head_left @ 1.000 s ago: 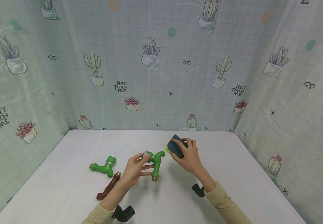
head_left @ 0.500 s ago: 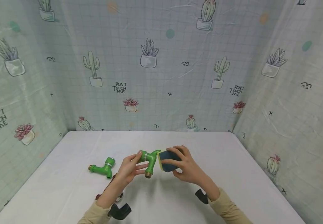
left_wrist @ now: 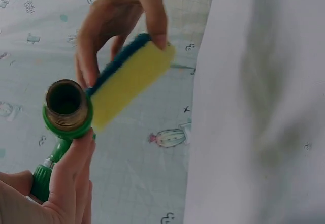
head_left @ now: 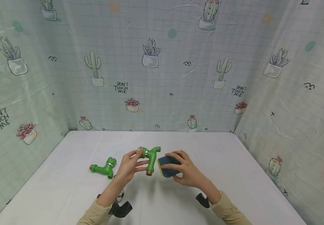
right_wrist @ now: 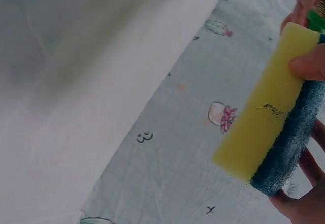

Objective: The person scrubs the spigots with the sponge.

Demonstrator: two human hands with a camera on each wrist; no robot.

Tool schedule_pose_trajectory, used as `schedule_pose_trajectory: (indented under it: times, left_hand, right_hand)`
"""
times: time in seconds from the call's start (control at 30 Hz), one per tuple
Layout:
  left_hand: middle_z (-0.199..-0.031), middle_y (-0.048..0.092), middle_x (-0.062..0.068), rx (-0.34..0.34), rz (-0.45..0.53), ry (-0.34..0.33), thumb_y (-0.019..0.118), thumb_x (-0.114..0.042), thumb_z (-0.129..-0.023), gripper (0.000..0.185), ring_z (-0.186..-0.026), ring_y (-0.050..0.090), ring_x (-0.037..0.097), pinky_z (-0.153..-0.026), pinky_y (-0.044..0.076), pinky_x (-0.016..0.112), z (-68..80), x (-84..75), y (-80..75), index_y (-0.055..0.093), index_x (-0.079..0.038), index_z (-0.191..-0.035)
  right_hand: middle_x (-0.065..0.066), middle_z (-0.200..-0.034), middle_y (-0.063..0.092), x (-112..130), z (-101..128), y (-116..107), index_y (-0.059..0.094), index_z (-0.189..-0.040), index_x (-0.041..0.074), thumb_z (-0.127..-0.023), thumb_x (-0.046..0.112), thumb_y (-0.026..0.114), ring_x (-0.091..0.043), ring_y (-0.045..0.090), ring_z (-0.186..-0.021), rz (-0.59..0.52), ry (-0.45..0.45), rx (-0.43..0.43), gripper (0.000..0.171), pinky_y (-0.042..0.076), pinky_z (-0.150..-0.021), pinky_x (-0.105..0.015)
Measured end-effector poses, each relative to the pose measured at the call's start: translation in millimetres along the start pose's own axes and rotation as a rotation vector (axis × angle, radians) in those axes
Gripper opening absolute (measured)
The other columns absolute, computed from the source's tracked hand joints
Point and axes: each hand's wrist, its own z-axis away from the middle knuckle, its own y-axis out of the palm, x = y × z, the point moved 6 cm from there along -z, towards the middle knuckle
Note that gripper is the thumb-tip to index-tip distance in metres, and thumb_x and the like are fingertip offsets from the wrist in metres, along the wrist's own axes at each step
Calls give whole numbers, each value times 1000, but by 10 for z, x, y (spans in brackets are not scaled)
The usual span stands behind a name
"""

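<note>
We hold the green faucet [head_left: 150,156] above the middle of the white table [head_left: 235,168], its long stem upright with the brass mouth pointing down and its short spout pointing right. Our left hand [head_left: 128,165] pinches its collared end, while our right hand [head_left: 185,170] grasps the sponge [head_left: 167,165], yellow face just beside the stem. A second green faucet [head_left: 103,167] lies to the left on the table.

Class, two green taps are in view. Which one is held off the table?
The green tap that the left hand holds up beside the sponge. The other green tap lies untouched on the table, farther left.
</note>
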Motion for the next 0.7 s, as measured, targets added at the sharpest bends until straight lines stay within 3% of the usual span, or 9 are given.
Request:
schedule_pose_trajectory:
  times: [0.1, 0.2, 0.33, 0.57, 0.7]
  left_hand:
    - [-112, 54, 25, -3, -27, -11, 51, -30, -90, 47, -84, 66, 31, -65, 56, 39, -6, 29, 9, 44, 3, -123]
    - [-107, 58, 22, 8, -47, -20, 53, -31, -89, 47, -82, 67, 30, -64, 56, 40, -10, 66, 33, 47, 3, -121]
    - [-107, 59, 24, 63, -62, -10, 53, -32, -89, 47, -82, 67, 30, -64, 56, 40, -8, 85, 88, 47, 3, -120]
    - [-114, 54, 25, 98, -15, -24, 49, -31, -91, 47, -88, 64, 34, -67, 56, 41, 12, 103, 123, 45, 3, -124]
    - [-110, 56, 26, 68, -22, -4, 53, -31, -89, 48, -88, 64, 36, -65, 56, 42, 9, 92, 130, 45, 3, -121]
  right_hand:
    - [-4, -133, 40, 11, -36, -61, 49, -122, 33, -63, 15, 75, -24, 32, -118, -58, 34, -58, 67, 43, -88, -47]
    - [-5, -135, 39, 86, -93, -62, 44, -129, 30, -63, 15, 76, -24, 31, -121, -85, 6, -55, 74, 37, -95, -53]
    - [-5, -134, 39, 164, -112, 0, 43, -130, 31, -63, 18, 78, -25, 32, -123, -31, -55, -19, 76, 30, -100, -55]
    - [-9, -128, 43, -46, -75, -86, 51, -124, 30, -58, 14, 80, -28, 36, -117, 157, -11, -133, 74, 28, -98, -54]
    - [-7, -130, 42, -53, -107, -126, 49, -126, 29, -60, 13, 76, -26, 35, -117, 83, 37, -132, 74, 31, -95, -52]
